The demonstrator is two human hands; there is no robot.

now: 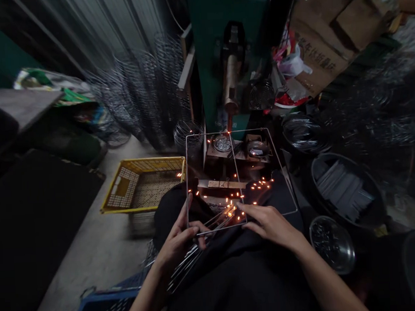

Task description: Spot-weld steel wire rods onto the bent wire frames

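A rectangular metal wire frame is held over my lap, with a thin rod running across its middle. My left hand is closed around the near left corner of the frame. On the near end of the middle rod, my right hand grips with thumb and fingers. The frame's far edge meets the tip of a green welding machine's copper-coloured electrode. Orange sparks scatter through the frame and around my right fingers. Several loose metal rods lie across my lap beneath the frame.
A yellow plastic crate stands at left, a blue crate below it. Right of me are a black tub of grey strips and a metal bowl of small parts. Small dishes sit under the machine; wire coils stack behind.
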